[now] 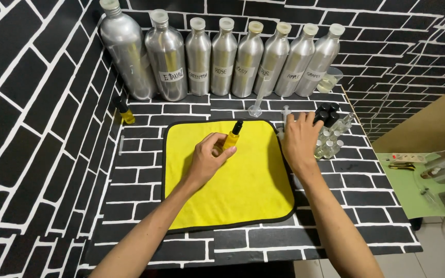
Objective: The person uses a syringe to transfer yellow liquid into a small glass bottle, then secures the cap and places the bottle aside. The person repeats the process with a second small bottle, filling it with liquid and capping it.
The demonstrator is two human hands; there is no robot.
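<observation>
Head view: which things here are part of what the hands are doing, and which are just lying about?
In hand:
left hand holding small yellow bottle
right hand at cluster of small clear bottles
yellow cloth

Lying about:
silver labelled bottles
measuring cylinder
syringe
second yellow bottle

The left hand (207,157) hides the yellow spray bottle's (231,139) lower body.

A yellow cloth (243,185) edged black lies on black-and-white brick-patterned table (366,206); silver bottles (225,56) behind.
</observation>
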